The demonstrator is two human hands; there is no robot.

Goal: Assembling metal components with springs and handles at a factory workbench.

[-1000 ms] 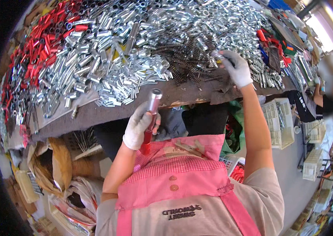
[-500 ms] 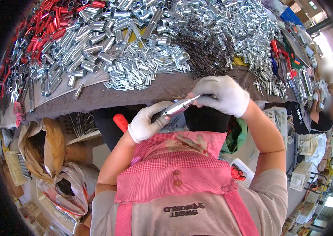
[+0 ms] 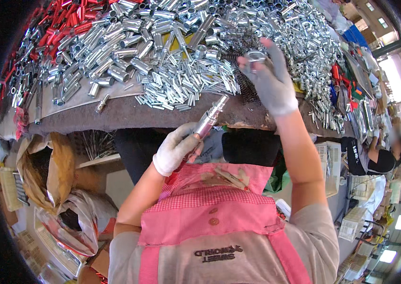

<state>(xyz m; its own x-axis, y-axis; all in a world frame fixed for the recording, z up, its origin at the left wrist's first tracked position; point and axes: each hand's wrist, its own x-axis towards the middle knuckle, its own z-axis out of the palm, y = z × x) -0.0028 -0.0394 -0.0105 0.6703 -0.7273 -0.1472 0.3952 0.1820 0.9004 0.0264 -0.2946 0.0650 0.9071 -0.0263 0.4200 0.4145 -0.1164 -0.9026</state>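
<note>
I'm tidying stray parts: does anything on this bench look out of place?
One small silver metal fitting lies alone near the front edge of the brown cloth-covered bench, oddly apart from the heaped silver metal tubes.

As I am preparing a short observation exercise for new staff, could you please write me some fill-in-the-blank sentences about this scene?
The white-gloved left hand grips a shiny silver metal cylinder, whose narrow tip points ____ from the wearer's body.
The short silver metal ring held in the white-gloved right hand is ____ in the picture than that cylinder.
The large heap of bright red tubes lies toward the picture's upper ____.
The pink cloth apron bears ____ round buttons.

Missing words: away; higher; left; two.
</note>
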